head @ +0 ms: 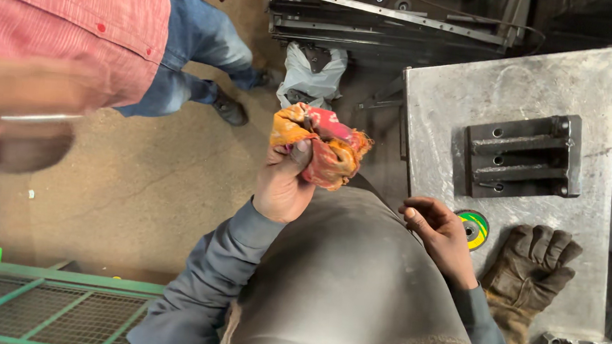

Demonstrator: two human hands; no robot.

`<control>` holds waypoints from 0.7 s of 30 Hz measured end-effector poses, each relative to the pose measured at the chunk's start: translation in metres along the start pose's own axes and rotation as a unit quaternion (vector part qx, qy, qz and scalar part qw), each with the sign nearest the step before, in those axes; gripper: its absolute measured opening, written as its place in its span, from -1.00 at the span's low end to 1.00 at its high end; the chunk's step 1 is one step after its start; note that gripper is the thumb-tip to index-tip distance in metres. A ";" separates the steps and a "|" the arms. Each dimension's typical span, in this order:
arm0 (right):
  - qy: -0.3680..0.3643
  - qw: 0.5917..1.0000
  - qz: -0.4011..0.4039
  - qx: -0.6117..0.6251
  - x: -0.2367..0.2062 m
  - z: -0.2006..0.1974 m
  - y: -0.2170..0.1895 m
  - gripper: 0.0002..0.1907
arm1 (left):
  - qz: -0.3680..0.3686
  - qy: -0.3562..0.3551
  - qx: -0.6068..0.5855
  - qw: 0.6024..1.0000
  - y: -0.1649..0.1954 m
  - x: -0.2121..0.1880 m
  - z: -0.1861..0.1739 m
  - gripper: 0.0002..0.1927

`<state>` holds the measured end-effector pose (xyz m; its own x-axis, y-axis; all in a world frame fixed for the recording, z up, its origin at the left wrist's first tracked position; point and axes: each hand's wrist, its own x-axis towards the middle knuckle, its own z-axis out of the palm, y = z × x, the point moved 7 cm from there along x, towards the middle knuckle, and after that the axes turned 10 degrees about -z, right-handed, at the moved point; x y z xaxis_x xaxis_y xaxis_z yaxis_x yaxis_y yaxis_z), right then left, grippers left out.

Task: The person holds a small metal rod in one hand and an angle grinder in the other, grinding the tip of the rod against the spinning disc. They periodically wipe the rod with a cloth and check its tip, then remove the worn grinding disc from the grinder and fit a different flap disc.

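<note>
My left hand (pixel 284 185) is shut on a crumpled orange and pink rag (pixel 326 143), held up in front of my grey jacket. My right hand (pixel 438 233) hangs empty with its fingers loosely apart, close to the edge of a steel work table (pixel 457 96). Next to that hand a green and yellow grinding disc (pixel 475 229) lies on the table, and a worn brown leather glove (pixel 531 266) lies a little further right.
A dark metal bracket with holes (pixel 524 154) rests on the table. Another person in a red shirt and jeans (pixel 99 25) stands at the left, one arm blurred. Metal frames (pixel 384 14) lie ahead, a green mesh rack (pixel 41 304) sits lower left.
</note>
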<state>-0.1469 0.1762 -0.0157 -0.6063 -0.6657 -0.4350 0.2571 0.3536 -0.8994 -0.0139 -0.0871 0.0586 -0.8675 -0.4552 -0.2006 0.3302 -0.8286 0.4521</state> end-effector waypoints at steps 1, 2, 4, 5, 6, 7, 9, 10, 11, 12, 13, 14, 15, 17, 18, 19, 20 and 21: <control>0.005 1.000 -0.003 0.010 -0.001 -0.003 0.001 -0.68 | -0.003 0.002 -0.011 1.000 -0.001 0.002 -0.001 -0.57; 0.011 1.000 -0.001 0.012 -0.003 -0.005 0.002 -0.68 | -0.006 0.005 -0.023 1.000 -0.003 0.003 -0.004 -0.57; 0.024 1.000 0.002 0.016 -0.007 -0.010 0.005 -0.68 | -0.009 0.004 -0.028 1.000 -0.006 0.003 -0.009 -0.55; 0.030 1.000 0.005 0.007 -0.008 -0.012 0.006 -0.69 | -0.013 0.004 -0.030 0.999 -0.009 0.003 -0.013 -0.54; 0.038 0.999 0.010 -0.003 -0.010 -0.016 0.009 -0.69 | -0.010 0.010 -0.027 1.000 -0.012 0.002 -0.018 -0.56; 0.052 0.998 0.016 -0.013 -0.012 -0.020 0.011 -0.70 | -0.012 0.014 -0.026 0.999 -0.014 0.000 -0.023 -0.58; 0.059 0.998 0.013 -0.026 -0.014 -0.028 0.017 -0.71 | -0.022 -0.018 -0.050 0.998 -0.018 -0.005 -0.028 -0.76; 0.070 0.997 0.014 -0.034 -0.017 -0.035 0.020 -0.72 | -0.039 -0.003 -0.062 0.997 -0.022 -0.006 -0.034 -0.78; 0.070 0.997 0.001 -0.026 -0.018 -0.039 0.022 -0.74 | -0.056 0.011 -0.074 0.996 -0.026 -0.008 -0.039 -0.80; 0.069 0.997 -0.014 -0.019 -0.019 -0.044 0.024 -0.75 | -0.081 0.072 -0.067 0.992 -0.027 -0.012 -0.049 -0.66; 0.081 0.996 -0.042 -0.018 -0.022 -0.050 0.025 -0.76 | -0.048 0.046 -0.016 0.998 -0.020 -0.013 -0.045 -0.78; 0.089 0.993 -0.069 -0.018 -0.026 -0.057 0.025 -0.77 | -0.038 0.049 0.009 0.998 -0.020 -0.014 -0.045 -0.78; 0.120 0.990 -0.071 -0.022 -0.030 -0.068 0.028 -0.78 | -0.029 0.052 0.034 0.998 -0.020 -0.015 -0.044 -0.77; 0.168 0.982 -0.081 -0.032 -0.032 -0.089 0.033 -0.81 | -0.042 0.068 0.047 0.996 -0.024 -0.013 -0.041 -0.65; 0.206 0.974 -0.085 -0.033 -0.035 -0.104 0.033 -0.82 | -0.040 0.054 0.058 0.996 -0.023 -0.013 -0.036 -0.67; 0.240 0.966 -0.089 -0.035 -0.036 -0.119 0.033 -0.84 | -0.040 0.045 0.067 0.996 -0.026 -0.012 -0.032 -0.67; 0.272 0.957 -0.094 -0.036 -0.037 -0.131 0.032 -0.85 | -0.040 0.037 0.075 0.996 -0.028 -0.011 -0.028 -0.66; 0.302 0.939 -0.110 -0.123 -0.038 -0.143 0.025 -0.86 | -0.042 0.032 0.082 0.995 -0.031 -0.010 -0.024 -0.63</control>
<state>-0.2244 0.3042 -0.0152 -0.9596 -0.2727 -0.0687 -0.0614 0.4415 -0.8952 -0.0068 -0.0644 0.0255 -0.8622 -0.4104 -0.2968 0.1876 -0.8031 0.5655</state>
